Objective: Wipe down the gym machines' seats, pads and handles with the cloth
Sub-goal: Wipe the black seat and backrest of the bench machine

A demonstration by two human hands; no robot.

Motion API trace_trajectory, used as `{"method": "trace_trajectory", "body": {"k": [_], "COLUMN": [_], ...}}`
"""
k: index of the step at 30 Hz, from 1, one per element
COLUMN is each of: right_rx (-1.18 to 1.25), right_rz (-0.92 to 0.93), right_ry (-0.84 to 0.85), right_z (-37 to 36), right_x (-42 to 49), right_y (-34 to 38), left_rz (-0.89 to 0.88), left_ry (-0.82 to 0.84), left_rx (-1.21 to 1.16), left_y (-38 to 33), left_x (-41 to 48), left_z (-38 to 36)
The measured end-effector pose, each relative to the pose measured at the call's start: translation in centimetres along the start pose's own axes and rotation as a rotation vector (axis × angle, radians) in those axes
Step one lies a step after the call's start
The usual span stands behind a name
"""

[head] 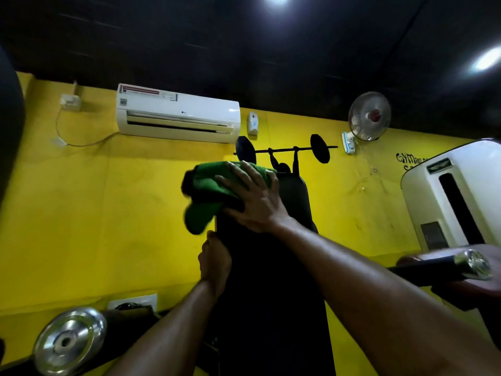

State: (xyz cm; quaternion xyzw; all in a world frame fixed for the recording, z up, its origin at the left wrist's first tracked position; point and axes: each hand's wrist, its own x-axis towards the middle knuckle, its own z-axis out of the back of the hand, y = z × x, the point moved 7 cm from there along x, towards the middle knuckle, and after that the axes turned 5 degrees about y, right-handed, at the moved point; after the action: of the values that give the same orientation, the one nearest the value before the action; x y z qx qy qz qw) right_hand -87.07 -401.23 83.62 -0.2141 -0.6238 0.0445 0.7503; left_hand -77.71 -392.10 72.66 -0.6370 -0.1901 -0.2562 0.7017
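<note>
At the lower left of the frame a chrome weight plate is seen, and just right of it a wall socket is set in the yellow wall. Higher up, in the upper left, a white air conditioner is mounted under the dark ceiling. Toward the centre, the left hand is held against the left edge of the black back pad, thumb pointing up along that edge; the fingers are wrapped round behind the pad and cannot be seen. Above it the green cloth is bunched over the top of the pad, one corner hanging down over the left side. The cloth is pressed against the pad by the right hand, laid flat on it with the fingers straight and spread apart. Behind the top of the pad a black barbell-lifter figure is painted on the wall. Further right a wall fan is fixed near the ceiling. At the right edge a white machine shroud is seen, and below it a black handle with a chrome end cap, blurred.
</note>
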Motion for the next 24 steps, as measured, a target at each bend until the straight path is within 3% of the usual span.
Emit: {"method": "trace_trajectory", "body": {"k": [2, 7, 9, 12, 13, 18, 24], "right_rx": [-0.015, 0.103, 0.082, 0.118, 0.111, 0.165, 0.403], "right_rz": [-0.065, -0.538, -0.46, -0.166, -0.164, -0.587, -0.899], "right_ry": [0.069, 0.165, 0.151, 0.165, 0.189, 0.173, 0.053], "right_z": [0.1, 1.9, 1.8, 1.5, 1.3, 2.0, 1.1], "right_x": [0.6, 4.2, 4.4, 2.5, 1.8, -0.2, -4.1], "right_y": [-1.9, -3.5, -3.1, -3.2, -4.1, -7.6, -9.3], "left_rz": [0.016, 0.029, 0.038, 0.058, 0.047, -0.005, 0.026], "left_ry": [-0.004, 0.007, 0.008, 0.004, 0.007, 0.015, 0.028], "left_rx": [-0.012, -0.041, -0.056, -0.063, -0.032, 0.022, -0.063], "left_y": [0.4, 0.6, 0.7, 0.6, 0.5, 0.6, 1.0], "left_x": [0.3, 0.6, 0.5, 0.4, 0.4, 0.6, 1.0], "left_z": [-0.1, -0.2, -0.1, -0.1, 0.0, -0.1, -0.1]}}
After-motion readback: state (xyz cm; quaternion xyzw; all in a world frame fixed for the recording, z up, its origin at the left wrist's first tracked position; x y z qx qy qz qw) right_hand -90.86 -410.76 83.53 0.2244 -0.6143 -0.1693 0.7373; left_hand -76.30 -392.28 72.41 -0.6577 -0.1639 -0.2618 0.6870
